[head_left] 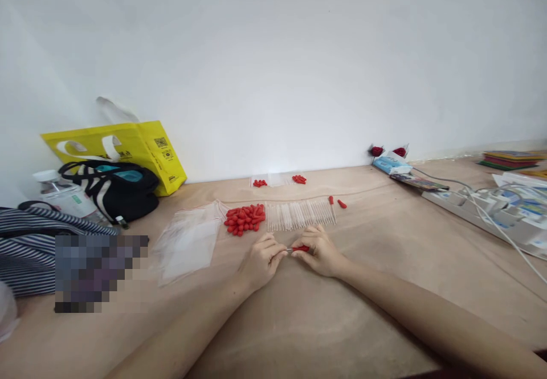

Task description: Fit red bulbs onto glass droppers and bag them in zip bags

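Over the middle of the table, my left hand [265,258] pinches a thin clear dropper tube [289,249], mostly hidden by the fingers. My right hand [319,252] is closed around a red rubber bulb [301,248], which meets the tube's end; how far one sits in the other is too small to tell. Just beyond my hands lies a row of clear dropper tubes [294,215]. At its right end one tube carries a red bulb [331,200], and a loose red bulb [342,203] lies beside it. A pile of red bulbs [244,219] sits left of the row.
Clear plastic bags [190,248] lie left of the pile. Near the wall are two small red clusters [299,179] by another clear bag. A yellow bag [168,162], black bag [132,194] and bottle [72,196] stand left. A power strip [478,219] with cables lies right.
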The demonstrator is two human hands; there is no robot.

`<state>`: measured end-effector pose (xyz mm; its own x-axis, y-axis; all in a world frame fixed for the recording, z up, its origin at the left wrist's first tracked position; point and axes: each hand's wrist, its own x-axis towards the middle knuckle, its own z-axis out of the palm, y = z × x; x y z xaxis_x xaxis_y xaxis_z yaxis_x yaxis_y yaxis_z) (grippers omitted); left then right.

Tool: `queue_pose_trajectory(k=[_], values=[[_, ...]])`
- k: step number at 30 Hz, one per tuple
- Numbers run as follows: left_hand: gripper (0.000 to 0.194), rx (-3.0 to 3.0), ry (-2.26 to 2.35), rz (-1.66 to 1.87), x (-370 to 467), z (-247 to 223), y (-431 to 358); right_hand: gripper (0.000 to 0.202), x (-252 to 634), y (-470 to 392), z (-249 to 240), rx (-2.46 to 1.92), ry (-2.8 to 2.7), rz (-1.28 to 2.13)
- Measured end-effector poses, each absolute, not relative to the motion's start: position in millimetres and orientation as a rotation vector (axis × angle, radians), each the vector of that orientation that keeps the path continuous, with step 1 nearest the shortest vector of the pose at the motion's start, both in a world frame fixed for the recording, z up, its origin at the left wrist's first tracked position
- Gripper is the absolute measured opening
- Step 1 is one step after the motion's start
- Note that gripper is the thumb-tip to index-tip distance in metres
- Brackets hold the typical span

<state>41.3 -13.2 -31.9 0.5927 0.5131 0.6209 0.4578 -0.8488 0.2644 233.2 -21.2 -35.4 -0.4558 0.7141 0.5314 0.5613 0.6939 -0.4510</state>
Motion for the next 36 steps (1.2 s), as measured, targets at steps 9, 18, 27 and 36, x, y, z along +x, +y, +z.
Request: queue_pose_trajectory(k=[9, 18, 27, 36], values=[[0.019, 2.920, 0.867, 1.103, 33.7, -33.4, -6.4, 0.014, 240.2, -20.3, -38.2, -0.950, -2.117, 0.114], [0.022, 2.974, 0.851, 0.990, 30.4, -32.7, -6.5, 0.021, 246.4, -21.7, -33.5, -1.046, -2.265, -0.016], [0.020, 2.867, 0.838, 0.994, 35.0, -29.9, -12.8, 0.019, 243.5, -19.6, -35.5, -0.958, -2.270, 0.154], [0.019, 2.813, 0.788, 1.041, 34.9, -35.0, -12.9, 0.020, 242.5, -18.5, -34.1, -0.921, -2.273, 0.156]])
